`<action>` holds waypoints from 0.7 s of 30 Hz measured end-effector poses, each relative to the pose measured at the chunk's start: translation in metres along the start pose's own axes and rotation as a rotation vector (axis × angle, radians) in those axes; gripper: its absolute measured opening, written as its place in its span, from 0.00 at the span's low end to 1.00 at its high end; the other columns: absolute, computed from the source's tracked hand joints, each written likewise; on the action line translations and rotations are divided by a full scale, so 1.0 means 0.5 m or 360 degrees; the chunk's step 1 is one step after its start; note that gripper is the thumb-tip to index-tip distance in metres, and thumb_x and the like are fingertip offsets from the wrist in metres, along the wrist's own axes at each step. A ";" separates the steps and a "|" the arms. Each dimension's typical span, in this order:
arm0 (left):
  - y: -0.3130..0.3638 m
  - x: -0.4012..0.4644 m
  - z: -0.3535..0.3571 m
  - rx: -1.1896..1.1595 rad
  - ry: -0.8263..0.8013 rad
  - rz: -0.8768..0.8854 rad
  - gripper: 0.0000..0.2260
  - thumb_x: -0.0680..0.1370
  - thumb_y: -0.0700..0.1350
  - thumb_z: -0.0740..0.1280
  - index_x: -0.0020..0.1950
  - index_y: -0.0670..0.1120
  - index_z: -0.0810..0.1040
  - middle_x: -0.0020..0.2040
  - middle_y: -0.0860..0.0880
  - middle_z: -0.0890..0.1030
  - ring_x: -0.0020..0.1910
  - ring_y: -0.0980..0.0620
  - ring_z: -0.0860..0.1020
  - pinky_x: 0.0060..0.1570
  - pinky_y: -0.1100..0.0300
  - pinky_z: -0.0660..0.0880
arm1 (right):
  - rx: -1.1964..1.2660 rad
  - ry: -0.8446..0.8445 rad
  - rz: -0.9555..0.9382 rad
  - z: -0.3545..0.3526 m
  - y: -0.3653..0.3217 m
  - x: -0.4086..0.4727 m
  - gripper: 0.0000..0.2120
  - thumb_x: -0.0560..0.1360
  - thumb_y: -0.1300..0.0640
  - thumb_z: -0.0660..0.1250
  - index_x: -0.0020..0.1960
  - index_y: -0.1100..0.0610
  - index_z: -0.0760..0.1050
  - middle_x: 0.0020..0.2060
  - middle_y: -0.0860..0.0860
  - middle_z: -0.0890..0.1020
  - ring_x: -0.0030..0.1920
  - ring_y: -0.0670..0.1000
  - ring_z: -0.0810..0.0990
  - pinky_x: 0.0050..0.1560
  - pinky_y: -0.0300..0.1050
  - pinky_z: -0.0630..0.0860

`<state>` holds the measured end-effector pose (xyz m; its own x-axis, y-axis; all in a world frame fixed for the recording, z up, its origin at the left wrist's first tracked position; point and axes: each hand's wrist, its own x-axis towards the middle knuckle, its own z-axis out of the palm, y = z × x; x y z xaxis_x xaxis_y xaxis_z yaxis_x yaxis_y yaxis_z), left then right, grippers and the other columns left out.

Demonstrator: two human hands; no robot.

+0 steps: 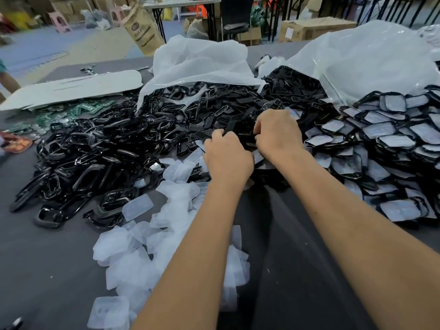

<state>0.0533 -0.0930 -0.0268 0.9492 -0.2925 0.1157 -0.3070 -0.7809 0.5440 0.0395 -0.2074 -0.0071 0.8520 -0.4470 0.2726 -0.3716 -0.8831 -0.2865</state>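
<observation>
Fingers (217, 134) curl into black plastic pieces (215, 115); left hand (228, 160) beside right hand (278, 135).

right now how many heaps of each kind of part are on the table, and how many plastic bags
black ring frames heap: 1
black flat strips heap: 1
film-covered panels heap: 1
clear films heap: 1
green circuit boards heap: 1
plastic bags: 2
total: 7

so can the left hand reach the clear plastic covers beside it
Probably yes: the clear plastic covers lie loose and uncovered right beside the left hand. Its fingers seem curled on black parts, though, so it would have to let go first.
</observation>
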 end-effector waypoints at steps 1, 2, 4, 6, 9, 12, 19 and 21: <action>0.002 0.002 -0.002 -0.0007 -0.0010 -0.0003 0.15 0.76 0.40 0.66 0.62 0.41 0.78 0.73 0.42 0.70 0.68 0.37 0.69 0.65 0.48 0.71 | 0.0030 -0.0032 -0.0015 -0.001 -0.002 0.000 0.08 0.75 0.67 0.71 0.52 0.58 0.83 0.51 0.59 0.84 0.56 0.60 0.82 0.55 0.53 0.82; 0.005 0.003 -0.004 -0.0013 -0.0017 -0.0009 0.14 0.76 0.41 0.66 0.61 0.41 0.78 0.71 0.42 0.72 0.66 0.37 0.69 0.63 0.48 0.71 | 0.0057 -0.0054 -0.0035 0.000 -0.003 -0.001 0.08 0.75 0.67 0.71 0.51 0.59 0.84 0.50 0.59 0.85 0.55 0.61 0.83 0.55 0.54 0.82; 0.008 0.005 -0.006 -0.0032 -0.0024 -0.0022 0.13 0.76 0.41 0.65 0.59 0.40 0.79 0.65 0.41 0.76 0.63 0.37 0.71 0.60 0.48 0.72 | 0.0102 -0.0027 -0.0071 0.003 -0.004 -0.005 0.09 0.74 0.67 0.70 0.51 0.58 0.84 0.51 0.59 0.84 0.57 0.61 0.81 0.57 0.53 0.80; 0.005 0.007 -0.010 -0.0075 -0.0017 -0.0020 0.13 0.75 0.40 0.65 0.59 0.40 0.79 0.61 0.40 0.79 0.61 0.37 0.74 0.59 0.47 0.73 | 0.0136 0.0049 -0.0099 0.006 -0.003 -0.010 0.09 0.73 0.65 0.69 0.51 0.58 0.83 0.53 0.58 0.82 0.59 0.60 0.78 0.57 0.51 0.78; -0.007 0.001 -0.027 -0.0210 0.0036 -0.0033 0.17 0.75 0.37 0.65 0.64 0.40 0.78 0.62 0.39 0.79 0.63 0.39 0.75 0.62 0.51 0.72 | 0.0277 0.0184 -0.0103 0.008 -0.007 -0.019 0.08 0.71 0.66 0.66 0.49 0.60 0.80 0.47 0.57 0.83 0.52 0.59 0.79 0.51 0.52 0.77; -0.034 -0.004 -0.059 -0.0234 0.0141 -0.0082 0.21 0.75 0.36 0.64 0.68 0.42 0.78 0.65 0.40 0.78 0.65 0.41 0.75 0.64 0.54 0.70 | 0.0489 0.0249 -0.0135 0.011 -0.026 -0.035 0.05 0.73 0.65 0.67 0.47 0.59 0.78 0.41 0.54 0.83 0.45 0.56 0.80 0.46 0.48 0.75; -0.185 -0.043 -0.161 -0.0077 0.0401 -0.0253 0.18 0.73 0.36 0.64 0.60 0.45 0.83 0.54 0.41 0.82 0.54 0.38 0.80 0.58 0.46 0.77 | 0.0969 0.0084 -0.0330 0.041 -0.132 -0.103 0.09 0.70 0.66 0.71 0.47 0.56 0.77 0.34 0.47 0.78 0.36 0.44 0.76 0.39 0.41 0.75; -0.231 -0.056 -0.183 0.0070 0.0433 -0.0276 0.16 0.74 0.38 0.66 0.60 0.46 0.84 0.57 0.41 0.81 0.57 0.37 0.78 0.61 0.48 0.75 | 0.1003 -0.0034 -0.0466 0.055 -0.163 -0.121 0.13 0.70 0.67 0.71 0.52 0.56 0.78 0.35 0.51 0.80 0.36 0.47 0.77 0.42 0.46 0.78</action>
<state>0.0687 0.0560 -0.0166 0.9694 0.0004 0.2454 -0.1362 -0.8309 0.5395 0.0282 -0.1046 -0.0255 0.8940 -0.1942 0.4038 0.1542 -0.7128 -0.6842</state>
